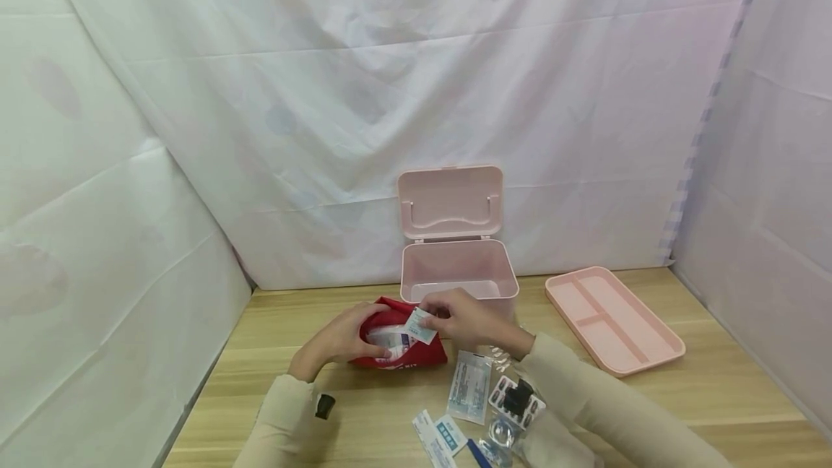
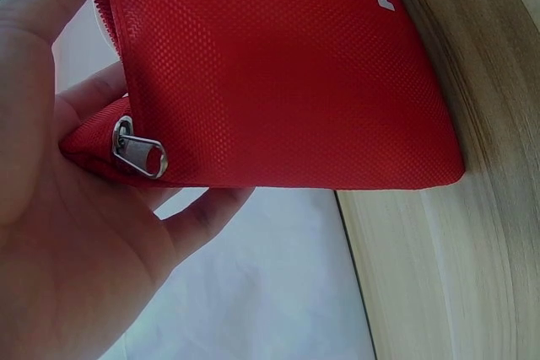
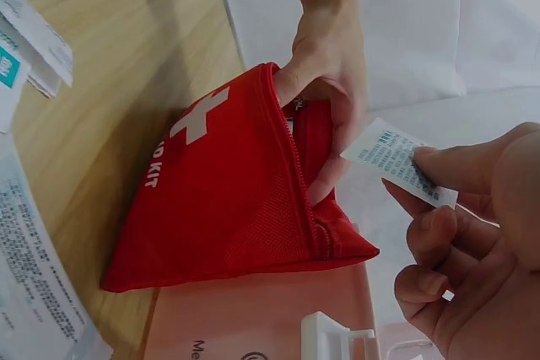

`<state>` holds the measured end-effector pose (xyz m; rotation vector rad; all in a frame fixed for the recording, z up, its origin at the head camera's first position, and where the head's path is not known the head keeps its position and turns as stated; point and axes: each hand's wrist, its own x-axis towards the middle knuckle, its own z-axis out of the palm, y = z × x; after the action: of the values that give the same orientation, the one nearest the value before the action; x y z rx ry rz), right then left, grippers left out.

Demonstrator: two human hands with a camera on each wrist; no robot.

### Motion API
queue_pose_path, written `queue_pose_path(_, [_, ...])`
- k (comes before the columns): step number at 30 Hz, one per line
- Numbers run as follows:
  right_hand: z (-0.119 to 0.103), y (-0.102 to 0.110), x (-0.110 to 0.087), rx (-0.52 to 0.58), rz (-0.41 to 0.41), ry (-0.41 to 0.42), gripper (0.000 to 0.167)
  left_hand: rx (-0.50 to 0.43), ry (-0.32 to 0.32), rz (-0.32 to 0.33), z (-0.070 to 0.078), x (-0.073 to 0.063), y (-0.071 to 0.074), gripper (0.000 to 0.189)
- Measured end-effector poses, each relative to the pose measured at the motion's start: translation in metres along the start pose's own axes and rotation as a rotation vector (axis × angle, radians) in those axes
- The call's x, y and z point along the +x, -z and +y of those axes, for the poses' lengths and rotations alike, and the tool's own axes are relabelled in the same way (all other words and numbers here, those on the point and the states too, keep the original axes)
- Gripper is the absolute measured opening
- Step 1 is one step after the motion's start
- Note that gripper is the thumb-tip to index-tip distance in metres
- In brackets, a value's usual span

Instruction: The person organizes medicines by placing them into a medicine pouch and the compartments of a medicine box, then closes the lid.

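A red first-aid pouch (image 1: pixel 425 357) stands on the wooden table, its zipped top open and packets showing inside. My left hand (image 1: pixel 341 336) grips the pouch at its mouth; in the left wrist view the hand (image 2: pixel 76 242) lies around the end with the metal zipper pull (image 2: pixel 139 151). Between thumb and fingers my right hand (image 1: pixel 464 318) pinches a small white printed sachet (image 1: pixel 420 326). The right wrist view has this sachet (image 3: pixel 390 158) just outside the opening of the pouch (image 3: pixel 211 200), apart from it. Part of the pouch's contents is hidden by the left hand.
Behind the pouch is a pink box (image 1: pixel 458 271) with its lid (image 1: pixel 451 201) raised. A pink divided tray (image 1: pixel 614 320) lies at the right. Nearer are a clear printed packet (image 1: pixel 470 386), a blister pack (image 1: pixel 516 401), white packets (image 1: pixel 433 439) and a blue item (image 1: pixel 479 453).
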<state>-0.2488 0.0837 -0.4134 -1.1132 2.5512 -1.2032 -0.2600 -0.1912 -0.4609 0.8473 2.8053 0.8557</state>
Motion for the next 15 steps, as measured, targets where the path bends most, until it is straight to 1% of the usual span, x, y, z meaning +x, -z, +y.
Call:
queue_pose_path(9, [-0.001, -0.008, 0.013, 0.020, 0.055, 0.034, 0.006, 0.007, -0.020, 0.005, 0.003, -0.001, 0.001, 0.075])
queue_pose_path(12, [-0.002, -0.010, 0.016, 0.013, 0.067, 0.015, 0.005, 0.008, -0.023, 0.003, 0.003, -0.001, 0.001, 0.075])
queue_pose_path(15, [-0.004, -0.011, 0.020, -0.016, 0.081, -0.016, 0.006, 0.007, -0.018, 0.000, 0.004, 0.000, 0.001, 0.075])
